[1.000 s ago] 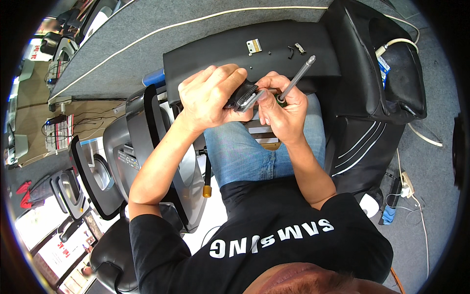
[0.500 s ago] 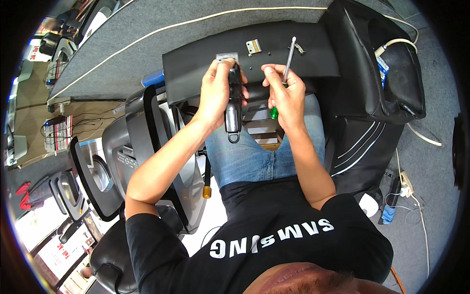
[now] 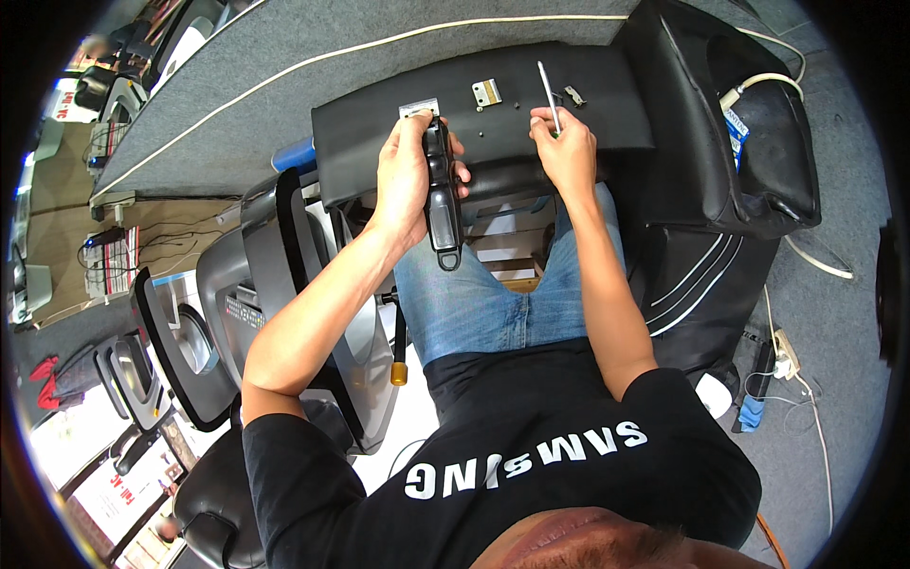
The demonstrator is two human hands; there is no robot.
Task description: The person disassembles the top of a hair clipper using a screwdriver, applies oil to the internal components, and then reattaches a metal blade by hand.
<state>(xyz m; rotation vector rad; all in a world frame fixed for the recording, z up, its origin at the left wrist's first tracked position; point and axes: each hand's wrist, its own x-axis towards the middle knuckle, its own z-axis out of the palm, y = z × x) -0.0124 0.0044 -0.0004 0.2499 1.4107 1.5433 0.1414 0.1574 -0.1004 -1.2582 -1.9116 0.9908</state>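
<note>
A black hair clipper [image 3: 443, 213] lies in my left hand [image 3: 405, 180], its hanging loop toward me. My left thumb presses at the silver blade [image 3: 419, 108] on its far end. My right hand [image 3: 567, 156] grips a screwdriver [image 3: 547, 87] whose metal shaft points away from me; its handle is mostly hidden in the palm. Between the hands, a loose silver-and-gold clipper blade [image 3: 486, 93] rests on the black padded bench [image 3: 379, 90]. Tiny dark screws [image 3: 481, 135] lie close to it. Beyond my right fingers sits a small metal piece [image 3: 575, 96].
A black padded armrest [image 3: 682, 114] rises at the right, with a white cable [image 3: 768, 81] and a blue packet [image 3: 737, 135] on it. Grey chairs [image 3: 223, 284] stand at the left, one holding a remote control [image 3: 245, 311]. My jeans-clad legs [image 3: 455, 313] are under the hands.
My right hand has moved away from me, over the bench edge, and the screwdriver's tip has swung left. My left hand has shifted slightly left with the hair clipper.
</note>
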